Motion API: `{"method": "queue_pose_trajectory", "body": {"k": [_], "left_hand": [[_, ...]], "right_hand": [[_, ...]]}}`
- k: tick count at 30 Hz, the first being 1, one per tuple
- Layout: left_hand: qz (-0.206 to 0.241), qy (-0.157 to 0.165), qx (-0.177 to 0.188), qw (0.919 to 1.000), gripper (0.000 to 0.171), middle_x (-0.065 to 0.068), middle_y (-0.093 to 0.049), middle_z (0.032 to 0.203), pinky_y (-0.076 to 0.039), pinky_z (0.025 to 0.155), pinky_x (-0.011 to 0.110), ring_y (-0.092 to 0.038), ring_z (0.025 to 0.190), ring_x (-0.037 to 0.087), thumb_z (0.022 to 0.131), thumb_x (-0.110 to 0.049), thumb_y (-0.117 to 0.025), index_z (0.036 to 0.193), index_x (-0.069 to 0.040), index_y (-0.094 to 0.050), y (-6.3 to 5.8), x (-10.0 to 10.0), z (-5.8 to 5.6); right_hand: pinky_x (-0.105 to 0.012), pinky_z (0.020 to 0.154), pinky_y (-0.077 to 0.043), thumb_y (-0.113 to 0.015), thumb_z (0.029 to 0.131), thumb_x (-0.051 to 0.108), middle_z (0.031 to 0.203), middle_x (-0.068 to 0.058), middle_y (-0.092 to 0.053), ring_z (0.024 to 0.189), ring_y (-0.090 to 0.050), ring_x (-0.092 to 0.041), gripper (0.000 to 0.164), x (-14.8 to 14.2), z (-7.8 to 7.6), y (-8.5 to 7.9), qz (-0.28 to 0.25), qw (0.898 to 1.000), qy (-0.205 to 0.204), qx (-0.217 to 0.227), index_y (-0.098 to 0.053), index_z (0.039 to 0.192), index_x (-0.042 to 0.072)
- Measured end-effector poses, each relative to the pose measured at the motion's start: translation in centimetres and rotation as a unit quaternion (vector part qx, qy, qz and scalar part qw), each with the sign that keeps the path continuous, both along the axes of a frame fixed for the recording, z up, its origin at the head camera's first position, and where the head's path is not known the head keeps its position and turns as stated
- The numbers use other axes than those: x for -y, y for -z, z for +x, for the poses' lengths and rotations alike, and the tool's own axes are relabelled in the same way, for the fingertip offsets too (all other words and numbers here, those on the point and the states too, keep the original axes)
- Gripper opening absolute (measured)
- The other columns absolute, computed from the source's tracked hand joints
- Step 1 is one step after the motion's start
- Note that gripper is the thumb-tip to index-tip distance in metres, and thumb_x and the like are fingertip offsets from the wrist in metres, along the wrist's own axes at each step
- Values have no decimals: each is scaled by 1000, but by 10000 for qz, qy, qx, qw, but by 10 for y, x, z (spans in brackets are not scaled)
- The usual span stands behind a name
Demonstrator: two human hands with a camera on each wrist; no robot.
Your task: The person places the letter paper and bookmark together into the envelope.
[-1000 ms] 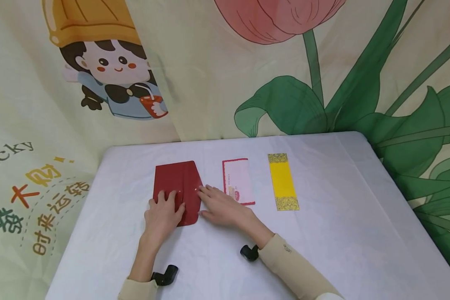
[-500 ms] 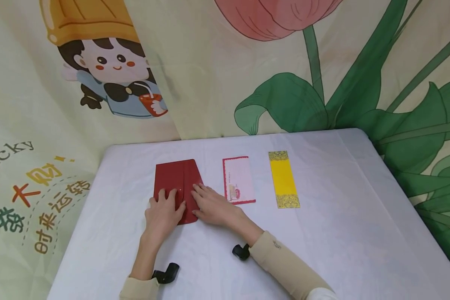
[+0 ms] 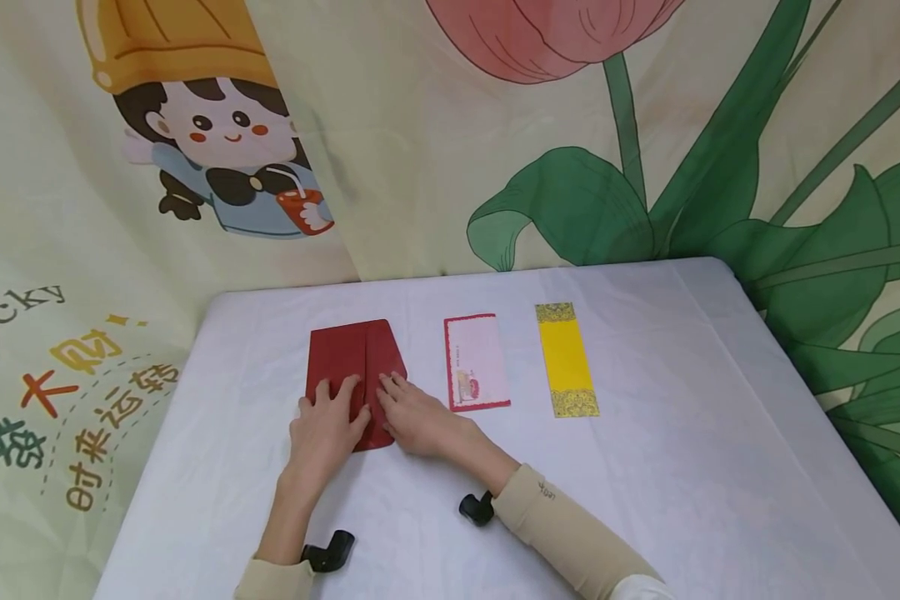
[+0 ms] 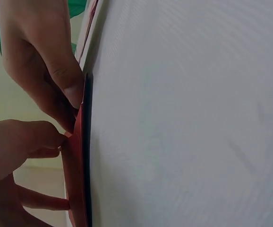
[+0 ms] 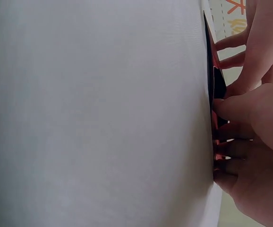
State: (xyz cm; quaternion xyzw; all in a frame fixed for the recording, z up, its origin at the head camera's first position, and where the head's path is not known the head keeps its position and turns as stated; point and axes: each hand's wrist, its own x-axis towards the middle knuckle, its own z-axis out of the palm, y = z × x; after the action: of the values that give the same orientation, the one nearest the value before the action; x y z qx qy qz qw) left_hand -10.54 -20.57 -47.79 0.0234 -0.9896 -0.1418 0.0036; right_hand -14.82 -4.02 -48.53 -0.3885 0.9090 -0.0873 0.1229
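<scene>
A dark red envelope (image 3: 337, 354) lies flat on the white-covered table, its tapered flap (image 3: 387, 354) pointing right. My left hand (image 3: 322, 433) rests with spread fingertips on the envelope's body, close to the flap's fold. On the flap, my right hand (image 3: 420, 421) presses with its fingers, near the left thumb. In the left wrist view the envelope's edge (image 4: 82, 161) shows side-on, with fingertips of both hands on top. The right wrist view shows the right thumb (image 5: 231, 109) at the near edge, where a dark gap opens beneath the red layer.
A pink-white card (image 3: 478, 358) with red borders lies right of the envelope. Farther right is a yellow strip (image 3: 567, 358) with patterned gold ends. Behind the table (image 3: 682, 400) hangs a printed curtain (image 3: 405, 150). A black wrist camera (image 3: 330, 552) sits at each wrist.
My right hand has slid left from the flap's outer edge onto the flap, toward the fold. The left hand has stayed in nearly the same place on the envelope.
</scene>
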Motion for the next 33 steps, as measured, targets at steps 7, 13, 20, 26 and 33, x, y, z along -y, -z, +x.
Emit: {"method": "queue_pose_trajectory", "body": {"k": [7, 13, 20, 26, 33], "left_hand": [[47, 297, 77, 9995, 43, 38, -44, 143, -51, 88, 75, -43, 128, 68, 96, -18, -70, 137, -12, -60, -1, -1, 1], [-45, 336, 216, 9992, 45, 38, -41, 144, -50, 89, 75, -40, 131, 68, 94, -20, -72, 136, -9, -61, -2, 0, 3], [-81, 730, 278, 9969, 49, 38, -40, 146, -49, 90, 77, -40, 132, 63, 93, -34, -76, 135, -11, -62, -1, 9, 4], [136, 1037, 559, 9929, 65, 35, -38, 150, -44, 96, 78, -37, 136, 59, 84, -42, -85, 137, -14, -61, -8, 19, 3], [252, 1159, 605, 9911, 70, 34, -37, 151, -46, 94, 77, -36, 136, 60, 76, -40, -91, 135, -15, -62, -11, 25, 4]], "right_hand": [[-35, 125, -27, -59, 105, 27, 168, -15, -30, 158, -24, -30, 61, 1, -2, 0, 31, 9999, 24, 106, -39, 157, 2], [-35, 125, -28, -59, 105, 27, 168, -15, -30, 158, -24, -31, 61, 1, -1, 0, -11, 9999, -6, 119, -38, 157, 2], [-36, 125, -27, -57, 106, 27, 168, -16, -30, 158, -24, -32, 60, 0, -1, 1, -26, 10000, -23, 38, -39, 156, 2], [-36, 125, -27, -56, 106, 28, 168, -16, -30, 158, -23, -31, 60, -2, 0, 0, -40, 10000, -1, 67, -38, 157, 2], [-35, 125, -27, -56, 107, 29, 168, -16, -29, 158, -23, -31, 60, -2, 0, 0, -93, 9999, -17, 82, -38, 157, 1]]}}
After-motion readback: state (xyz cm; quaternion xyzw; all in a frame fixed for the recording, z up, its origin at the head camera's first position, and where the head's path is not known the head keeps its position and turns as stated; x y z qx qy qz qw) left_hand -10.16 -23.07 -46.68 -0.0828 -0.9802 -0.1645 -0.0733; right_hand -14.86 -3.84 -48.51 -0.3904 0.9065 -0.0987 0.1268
